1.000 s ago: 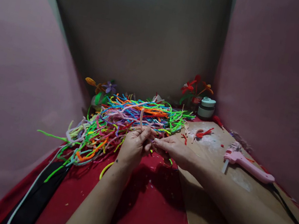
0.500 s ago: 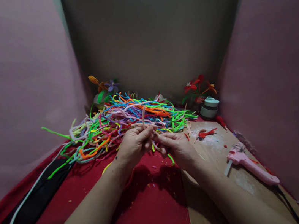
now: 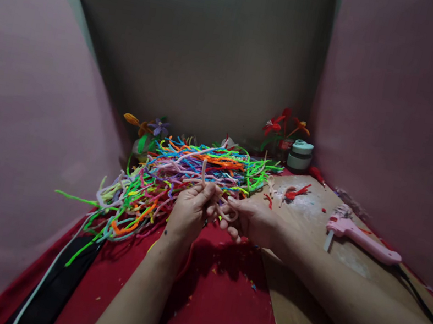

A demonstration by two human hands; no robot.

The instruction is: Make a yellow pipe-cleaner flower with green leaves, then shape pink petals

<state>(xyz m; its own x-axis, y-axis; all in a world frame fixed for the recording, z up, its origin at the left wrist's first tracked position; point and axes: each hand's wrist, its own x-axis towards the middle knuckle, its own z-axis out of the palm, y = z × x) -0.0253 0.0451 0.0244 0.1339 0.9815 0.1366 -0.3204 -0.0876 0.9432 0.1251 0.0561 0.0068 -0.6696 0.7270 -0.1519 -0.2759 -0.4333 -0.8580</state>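
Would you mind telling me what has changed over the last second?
The pale pink pipe cleaner, pinched by left hand and right hand throughout, now curls into a loop under the right fingers. The pile and glue gun stayed put.

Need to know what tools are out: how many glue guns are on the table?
1. A pink plastic glue gun lies on the brown cardboard sheet, right of the hands. Another could be hidden under the multicoloured pipe-cleaner pile.
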